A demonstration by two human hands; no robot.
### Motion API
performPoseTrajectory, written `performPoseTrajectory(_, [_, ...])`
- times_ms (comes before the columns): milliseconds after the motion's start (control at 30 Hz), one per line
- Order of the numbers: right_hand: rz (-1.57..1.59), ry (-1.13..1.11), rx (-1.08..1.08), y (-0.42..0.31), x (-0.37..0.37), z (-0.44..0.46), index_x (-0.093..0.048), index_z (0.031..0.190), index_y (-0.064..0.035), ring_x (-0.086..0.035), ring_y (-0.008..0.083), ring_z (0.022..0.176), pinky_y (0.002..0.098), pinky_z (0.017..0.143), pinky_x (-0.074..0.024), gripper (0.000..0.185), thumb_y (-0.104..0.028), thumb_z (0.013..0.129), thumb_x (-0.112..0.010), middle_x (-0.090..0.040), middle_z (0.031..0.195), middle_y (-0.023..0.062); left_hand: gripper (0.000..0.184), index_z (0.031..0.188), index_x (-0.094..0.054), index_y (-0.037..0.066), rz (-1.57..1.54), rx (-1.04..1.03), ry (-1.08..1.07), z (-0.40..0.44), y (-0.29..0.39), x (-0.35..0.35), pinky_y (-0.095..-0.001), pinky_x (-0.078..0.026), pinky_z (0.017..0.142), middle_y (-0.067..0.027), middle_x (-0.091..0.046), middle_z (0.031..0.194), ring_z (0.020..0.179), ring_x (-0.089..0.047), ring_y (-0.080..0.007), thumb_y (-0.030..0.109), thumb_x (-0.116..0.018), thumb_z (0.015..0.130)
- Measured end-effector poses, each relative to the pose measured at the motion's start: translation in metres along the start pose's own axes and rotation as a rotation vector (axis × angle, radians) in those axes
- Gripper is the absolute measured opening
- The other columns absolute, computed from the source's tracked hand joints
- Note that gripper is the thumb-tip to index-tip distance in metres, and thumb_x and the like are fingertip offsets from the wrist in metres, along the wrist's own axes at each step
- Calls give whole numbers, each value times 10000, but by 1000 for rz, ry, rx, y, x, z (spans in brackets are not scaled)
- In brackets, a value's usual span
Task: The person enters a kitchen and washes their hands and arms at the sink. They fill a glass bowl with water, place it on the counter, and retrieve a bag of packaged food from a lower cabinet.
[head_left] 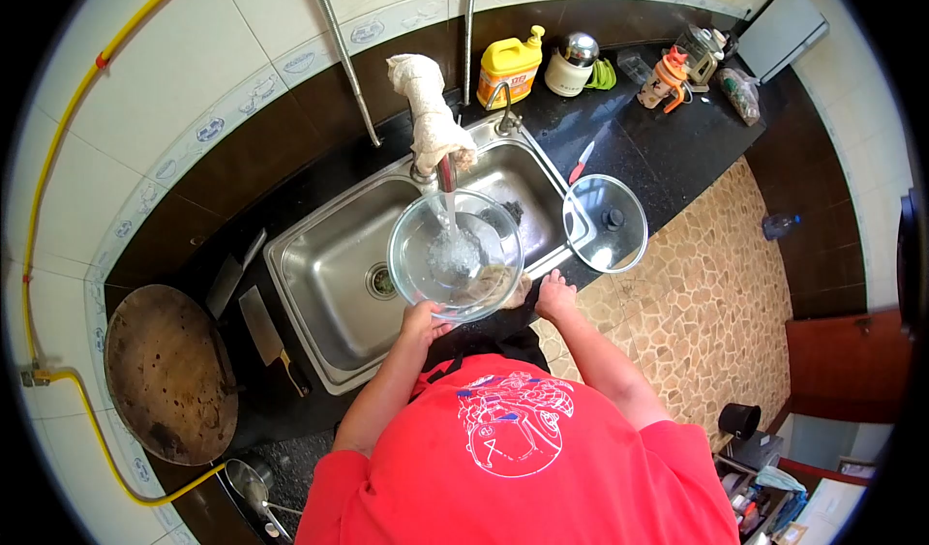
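Note:
A clear glass bowl (408, 272) sits over the double sink, across its divider and right basin. Water from the tap (446, 173), wrapped in pale cloth (426, 109), pours into it and splashes up. My left hand (423, 322) grips the bowl's near-left rim, thumb and fingers closed on the glass. My right hand (554, 296) is at the counter's front edge, right of the bowl, with fingers slightly apart and nothing visible in them. A brownish cloth-like thing (518, 293) lies between bowl and hand. Just beyond is a round glass lid (629, 218) with a dark knob.
The steel sink (324, 351) has a drain in its left basin. Left lie two cleavers (259, 324) and a large round wok lid (169, 376). A red-handled knife (582, 163) lies right of the sink. Behind stand a yellow jug (508, 71) and a tumbler (664, 78).

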State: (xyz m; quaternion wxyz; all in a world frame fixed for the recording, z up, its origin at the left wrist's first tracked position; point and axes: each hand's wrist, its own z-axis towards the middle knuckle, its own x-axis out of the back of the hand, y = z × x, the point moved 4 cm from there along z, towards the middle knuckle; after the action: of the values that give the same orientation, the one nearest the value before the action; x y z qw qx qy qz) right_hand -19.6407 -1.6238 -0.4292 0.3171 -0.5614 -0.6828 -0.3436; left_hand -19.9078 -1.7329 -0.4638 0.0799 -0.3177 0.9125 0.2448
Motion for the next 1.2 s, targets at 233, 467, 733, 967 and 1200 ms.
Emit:
performPoseTrajectory(233, [-2,14,1,0,-1,1,-449,1220,-15,-429,250,1191,431,923,-396,489,-170,768,-554,-383,1285,123,574,1257,-303,174,-12,37,-11,0,0,0,-379,-502,599,-104,-512,1133,949,-607,-324,43,-481,728])
performPoseTrajectory(467, [1,-5,-4,0,1,0,-439,1232,-16,-424,248,1202,431,935,-391,500,-170,772,-561,-380,1297,120,573,1262,-309,150,-5,19,27,-6,3,-3,-363,-509,585,-110,-518,1124,930,-614,-320,43,-474,723])
performPoseTrajectory(733, [-7,6,1,0,-1,1,-440,1230,-13,-426,247,1202,434,938,-390,486,-165,781,-547,-380,1298,118,562,1258,-316,143,4,52,-20,3,0,2,-366,-507,592,-99,-541,1091,911,-621,-292,55,-463,723])
performPoseTrajectory(967, [-5,-39,15,-1,3,0,-439,1218,6,-440,259,1183,435,914,-405,489,-173,777,-551,-386,1279,133,641,1301,-271,173,-10,47,13,-2,2,0,-384,-505,597,-105,-538,1090,891,-623,-300,42,-473,708])
performPoseTrajectory(1200, [-21,17,33,1,-8,7,-428,1219,14,-447,267,1172,433,903,-407,501,-193,780,-549,-388,1273,139,692,1329,-246,208,-14,41,42,-8,3,-3,-386,-505,595,-106,-538,1080,883,-626,-308,37,-475,699])
